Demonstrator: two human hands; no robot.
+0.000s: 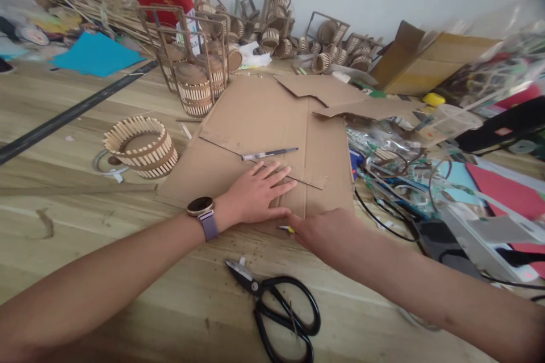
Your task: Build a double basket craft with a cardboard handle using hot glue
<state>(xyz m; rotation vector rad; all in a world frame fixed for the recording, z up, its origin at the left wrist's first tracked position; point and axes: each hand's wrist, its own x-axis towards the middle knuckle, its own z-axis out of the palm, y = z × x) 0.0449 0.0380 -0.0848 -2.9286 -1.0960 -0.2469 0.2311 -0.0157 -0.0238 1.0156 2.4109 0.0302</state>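
Observation:
My left hand (264,193) lies flat with fingers spread on a brown cardboard sheet (264,105). Its wrist wears a watch (201,210) with a purple band. Close beside its thumb, my right hand (321,229) is closed round a small yellow utility knife (290,229); its blade points left near the sheet's front edge, and most of the handle is hidden in the fist. Just beyond my left fingertips a pen (270,153) rests along a dark line across the cardboard. Black-handled scissors (255,289) lie on the wooden surface in front of both hands.
A slatted wooden bucket (142,147) stands left of the cardboard, with lidded buckets (196,91) in frames behind it. Cardboard offcuts (366,108) overlap the sheet's far right. Tangled wires and plastic (395,173) crowd the right side; an open carton (426,65) stands behind.

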